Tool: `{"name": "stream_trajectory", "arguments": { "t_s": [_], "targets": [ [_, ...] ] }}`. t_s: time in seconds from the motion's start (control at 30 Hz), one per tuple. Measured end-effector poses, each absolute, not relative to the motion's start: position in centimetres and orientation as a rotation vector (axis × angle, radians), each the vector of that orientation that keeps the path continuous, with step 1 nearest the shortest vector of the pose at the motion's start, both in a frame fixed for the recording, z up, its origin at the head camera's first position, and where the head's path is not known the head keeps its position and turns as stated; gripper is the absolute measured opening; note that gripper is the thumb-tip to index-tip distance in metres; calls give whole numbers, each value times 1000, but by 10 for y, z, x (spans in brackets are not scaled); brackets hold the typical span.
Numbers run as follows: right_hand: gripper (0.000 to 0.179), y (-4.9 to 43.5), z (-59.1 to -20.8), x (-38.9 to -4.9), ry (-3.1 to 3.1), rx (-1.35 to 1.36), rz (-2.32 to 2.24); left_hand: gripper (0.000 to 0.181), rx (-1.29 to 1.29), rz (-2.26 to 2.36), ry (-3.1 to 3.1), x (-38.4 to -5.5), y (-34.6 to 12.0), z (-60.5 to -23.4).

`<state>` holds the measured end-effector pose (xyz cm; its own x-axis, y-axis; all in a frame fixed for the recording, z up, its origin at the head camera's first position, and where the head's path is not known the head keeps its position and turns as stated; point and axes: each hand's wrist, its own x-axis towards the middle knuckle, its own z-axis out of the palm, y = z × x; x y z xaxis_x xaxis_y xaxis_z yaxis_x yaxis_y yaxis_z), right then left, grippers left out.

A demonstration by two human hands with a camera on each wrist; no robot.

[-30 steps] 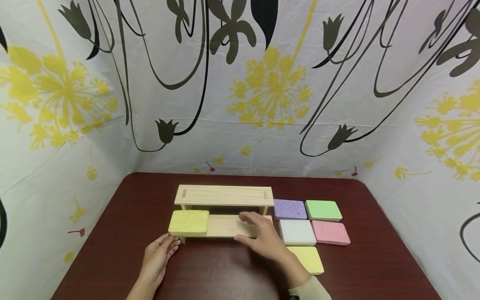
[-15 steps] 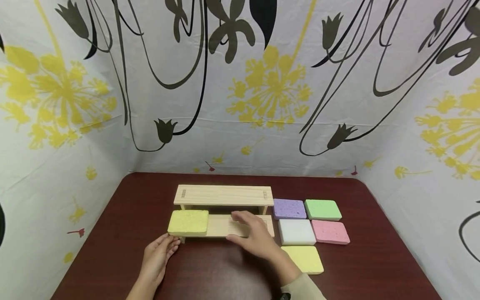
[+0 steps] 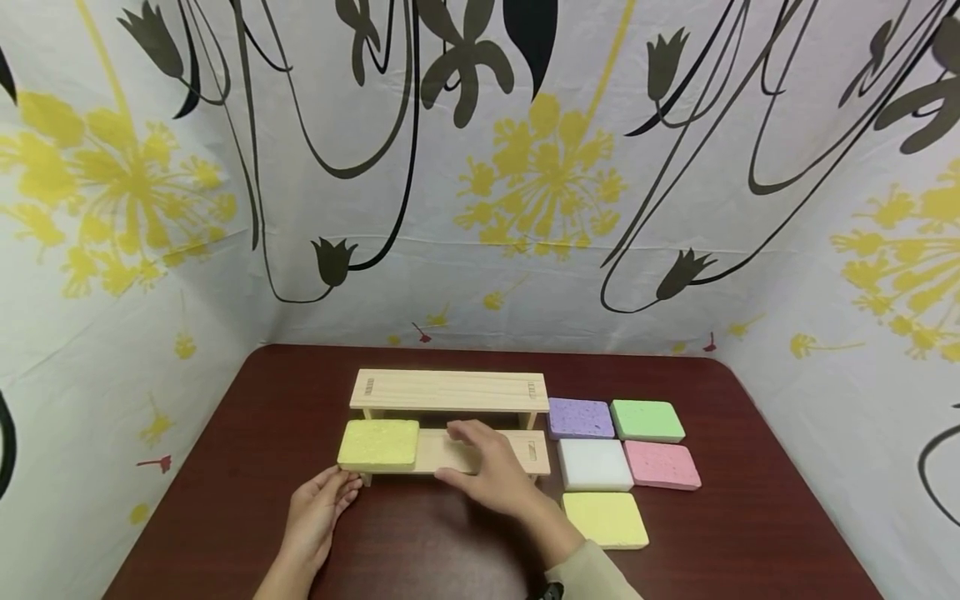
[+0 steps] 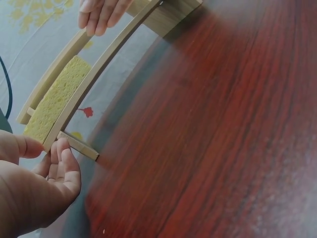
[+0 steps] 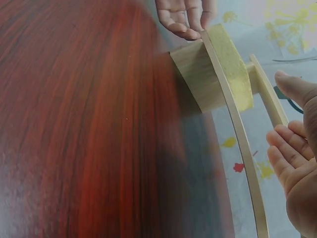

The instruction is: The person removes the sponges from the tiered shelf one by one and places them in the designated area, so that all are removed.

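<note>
A light wooden stand has a lower front shelf and a higher back shelf. On the left end of the front shelf lies a yellow sponge, its porous side showing in the left wrist view. My left hand pinches the front left corner of that shelf, thumb near the sponge's edge and fingers by the leg. Over the middle of the front shelf, right of the sponge, hovers my right hand, holding nothing. Its fingers are spread and gently bent, with the thumb apart, in the right wrist view.
Right of the stand lie a purple sponge, a green one, a white block, a pink sponge and another yellow sponge. All rest on the dark red table, before a patterned cloth.
My right hand has slid left along the front shelf toward the yellow sponge, uncovering the shelf's right end. The left hand and the sponges stay where they were.
</note>
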<state>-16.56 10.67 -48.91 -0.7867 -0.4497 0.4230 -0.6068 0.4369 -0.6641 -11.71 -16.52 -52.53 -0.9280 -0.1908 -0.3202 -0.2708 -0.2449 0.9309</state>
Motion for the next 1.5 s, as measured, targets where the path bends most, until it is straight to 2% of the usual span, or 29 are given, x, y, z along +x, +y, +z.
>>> {"name": "stream_trajectory", "arguments": {
  "t_s": [0.7,1.5],
  "targets": [
    [76,78,-487,-170,-2668,828,1134,46,-567,2272,1971,-117,-168,-522],
    [83,62,-493,-178,-2804,822,955,44,-577,2288,1971,-118,-167,-524]
  ]
}}
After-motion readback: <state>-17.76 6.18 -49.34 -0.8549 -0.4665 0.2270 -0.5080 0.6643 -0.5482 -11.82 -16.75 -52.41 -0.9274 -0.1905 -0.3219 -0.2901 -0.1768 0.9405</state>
